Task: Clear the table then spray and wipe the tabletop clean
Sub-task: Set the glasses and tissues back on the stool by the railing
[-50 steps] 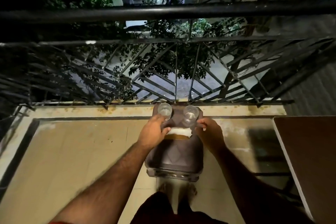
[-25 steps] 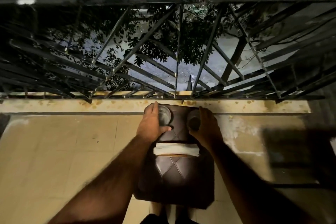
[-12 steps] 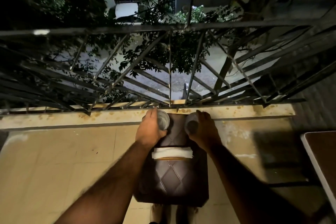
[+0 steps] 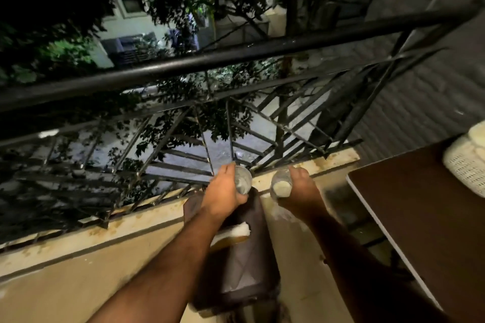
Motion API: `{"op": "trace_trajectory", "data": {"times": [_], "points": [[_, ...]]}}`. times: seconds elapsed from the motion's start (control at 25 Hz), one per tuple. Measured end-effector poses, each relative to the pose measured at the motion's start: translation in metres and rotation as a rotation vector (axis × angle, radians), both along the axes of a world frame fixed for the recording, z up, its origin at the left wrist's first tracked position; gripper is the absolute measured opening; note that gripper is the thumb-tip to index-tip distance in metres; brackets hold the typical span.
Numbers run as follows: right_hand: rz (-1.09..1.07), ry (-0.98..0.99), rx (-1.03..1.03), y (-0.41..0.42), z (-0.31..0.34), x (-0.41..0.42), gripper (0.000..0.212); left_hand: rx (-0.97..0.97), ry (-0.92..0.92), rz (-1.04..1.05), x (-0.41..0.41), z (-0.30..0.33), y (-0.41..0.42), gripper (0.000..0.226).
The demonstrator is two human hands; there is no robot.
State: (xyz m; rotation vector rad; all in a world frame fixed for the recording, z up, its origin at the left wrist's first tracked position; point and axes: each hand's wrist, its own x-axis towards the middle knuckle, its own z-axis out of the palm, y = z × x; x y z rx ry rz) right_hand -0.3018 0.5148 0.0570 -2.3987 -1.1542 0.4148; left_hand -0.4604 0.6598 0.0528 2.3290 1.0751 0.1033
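One upright glass (image 4: 242, 180) is gripped by the left hand (image 4: 223, 195), another glass (image 4: 280, 186) by the right hand (image 4: 301, 195), above the stool (image 4: 244, 267); the table (image 4: 420, 217) lies at 3 o'clock, nearer the right hand.

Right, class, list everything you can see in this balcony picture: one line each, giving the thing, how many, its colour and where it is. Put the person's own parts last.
Glasses: two, clear, one in the left hand, one in the right hand, both held above the stool.
Stool: one, dark brown and padded, on the floor below the hands.
Napkins: one white stack, lying on the stool.
Table: one, dark brown with a pale edge, at right.
Woven thing: one, white, on the table's far right corner; what it is I cannot tell.
Railing: one, black metal, along the balcony's edge.
Floor: beige tiles.
Left hand: one, grips a glass.
Right hand: one, grips a glass.
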Motion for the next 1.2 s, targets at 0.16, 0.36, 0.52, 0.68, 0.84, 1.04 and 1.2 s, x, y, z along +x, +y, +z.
{"op": "trace_trajectory", "data": {"times": [0.16,0.36,0.52,0.68,0.84,1.04,1.2], "points": [[-0.146,-0.002,0.015,-0.063,0.05,0.023,0.088,0.054,-0.027,-0.139,0.043,0.043,-0.047,0.092],[-0.304,-0.022,-0.002,-0.151,0.093,0.063,0.09,0.127,-0.057,-0.331,0.115,0.086,-0.113,0.094],[-0.446,-0.034,-0.001,-0.243,0.117,0.1,0.095,0.181,-0.063,-0.451,0.175,0.114,-0.188,0.096],[-0.58,-0.054,-0.017,-0.338,0.132,0.126,0.093,0.194,-0.062,-0.556,0.227,0.131,-0.273,0.097],[-0.753,-0.069,-0.04,-0.437,0.144,0.147,0.097,0.18,-0.064,-0.675,0.278,0.142,-0.367,0.094],[-0.935,-0.095,-0.055,-0.537,0.153,0.158,0.099,0.165,-0.082,-0.834,0.328,0.153,-0.47,0.093],[-1.074,-0.086,-0.068,-0.597,0.152,0.166,0.099,0.177,-0.102,-0.967,0.364,0.158,-0.536,0.097]]}}
